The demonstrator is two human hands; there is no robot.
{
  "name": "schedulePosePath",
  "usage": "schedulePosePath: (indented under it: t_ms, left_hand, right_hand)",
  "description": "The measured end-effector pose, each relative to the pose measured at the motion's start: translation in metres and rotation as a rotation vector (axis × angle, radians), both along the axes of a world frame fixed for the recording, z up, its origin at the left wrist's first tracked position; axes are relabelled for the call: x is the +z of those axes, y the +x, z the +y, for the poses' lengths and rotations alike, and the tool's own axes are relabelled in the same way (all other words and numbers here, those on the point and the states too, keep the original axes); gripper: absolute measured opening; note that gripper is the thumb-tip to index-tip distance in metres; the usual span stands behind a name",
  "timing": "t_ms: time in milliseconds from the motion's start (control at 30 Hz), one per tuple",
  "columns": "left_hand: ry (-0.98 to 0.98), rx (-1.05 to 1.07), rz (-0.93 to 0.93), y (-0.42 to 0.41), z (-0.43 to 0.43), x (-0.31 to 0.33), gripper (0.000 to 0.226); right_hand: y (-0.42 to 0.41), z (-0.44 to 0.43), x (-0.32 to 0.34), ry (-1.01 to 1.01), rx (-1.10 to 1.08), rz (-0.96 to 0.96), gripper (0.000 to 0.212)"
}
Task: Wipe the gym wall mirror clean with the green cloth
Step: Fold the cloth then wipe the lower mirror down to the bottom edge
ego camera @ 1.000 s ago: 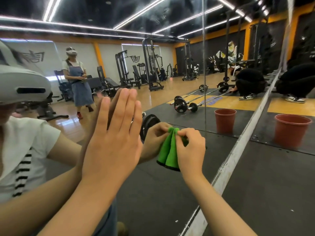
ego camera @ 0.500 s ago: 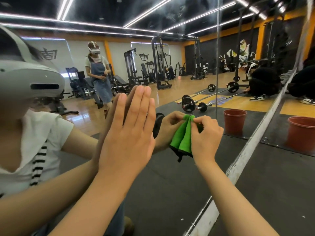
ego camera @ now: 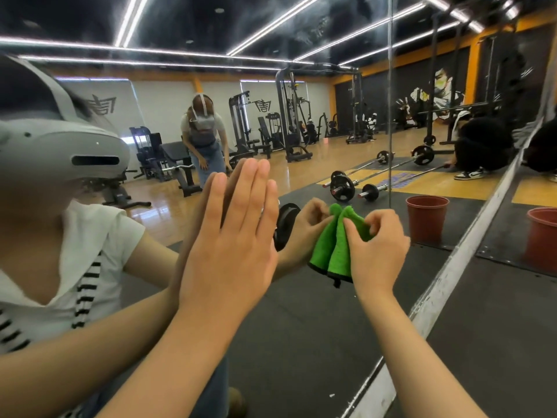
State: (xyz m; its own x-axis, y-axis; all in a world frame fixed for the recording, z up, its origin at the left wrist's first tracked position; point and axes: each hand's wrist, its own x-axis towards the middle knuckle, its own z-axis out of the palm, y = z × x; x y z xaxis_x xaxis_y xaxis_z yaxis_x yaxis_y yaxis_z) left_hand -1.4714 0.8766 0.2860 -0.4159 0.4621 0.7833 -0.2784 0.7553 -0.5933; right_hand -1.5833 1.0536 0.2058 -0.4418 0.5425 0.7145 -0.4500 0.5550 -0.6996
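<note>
A person's left hand (ego camera: pixel 229 236) lies flat against a gym wall mirror (ego camera: pixel 301 333), four fingers straight and close together, holding nothing and meeting its own reflection palm to palm. To its right, the right hand (ego camera: pixel 376 248) pinches the top of a single green cloth (ego camera: pixel 340 254) between curled fingertips and thumb. The cloth hangs in folds from that pinch, its dark-edged lower hem loose, and it touches the glass, so that a second green shape, its reflection, hangs against it on the left.

Two mirror panels show, joined at one vertical seam (ego camera: pixel 390 116) just above and right of the cloth. A pale strip (ego camera: pixel 452 285) runs along the foot of the mirror where it meets the dark rubber floor (ego camera: pixel 497 351). One red-brown bucket (ego camera: pixel 542 233) stands on that floor near the strip at the right edge, and its one reflection (ego camera: pixel 426 218) stands opposite it in the glass.

Reflected in the mirror are the wearer's own grey headset (ego camera: pixel 60 146) and white top, a second person (ego camera: pixel 205 140) in a headset bending forward on the wooden floor, and at least two barbells (ego camera: pixel 342 185) lying on the mats. A third figure in black (ego camera: pixel 482 143) crouches near the far barbell.
</note>
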Motion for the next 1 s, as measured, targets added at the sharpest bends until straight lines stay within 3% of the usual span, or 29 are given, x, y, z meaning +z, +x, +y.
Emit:
schedulePosePath:
  t_ms: [67,167,267,367,533,700,800,867,933,1000]
  left_hand:
    - [-0.001,-0.010,-0.006,0.000,0.000,0.000,0.066]
    - [0.010,-0.026,-0.008,0.000,0.001,0.000,0.068]
    - [0.006,-0.020,-0.004,0.000,0.001,-0.001,0.068]
    - [0.000,-0.025,0.005,0.000,0.002,-0.001,0.067]
    - [0.001,-0.028,-0.001,0.000,0.003,-0.001,0.067]
    - [0.001,-0.013,-0.008,0.004,0.003,0.000,0.059]
    - [0.079,-0.109,-0.064,0.014,0.005,0.006,0.061]
    - [0.122,-0.158,-0.080,0.031,0.002,0.016,0.064]
    - [0.115,-0.156,-0.046,0.050,-0.009,0.033,0.068]
    - [0.114,-0.131,0.015,0.064,-0.021,0.058,0.069]
  right_hand:
    - [0.001,-0.009,-0.005,-0.089,0.095,-0.050,0.026]
    - [-0.001,-0.020,-0.009,-0.185,0.158,-0.041,0.011]
    - [-0.004,-0.031,-0.019,-0.266,0.289,-0.102,0.038]
    - [-0.006,-0.041,-0.027,-0.199,0.378,-0.121,0.068]
    - [0.000,-0.050,-0.027,-0.185,0.361,-0.088,0.072]
    - [0.048,-0.098,-0.016,0.106,0.381,0.174,0.065]
    - [0.043,-0.093,-0.004,0.294,0.373,0.291,0.057]
    - [0.019,-0.072,0.018,0.155,0.367,0.236,0.059]
    - [0.010,-0.066,0.045,-0.127,0.378,0.069,0.058]
    - [0.035,-0.089,0.064,-0.132,0.385,0.067,0.058]
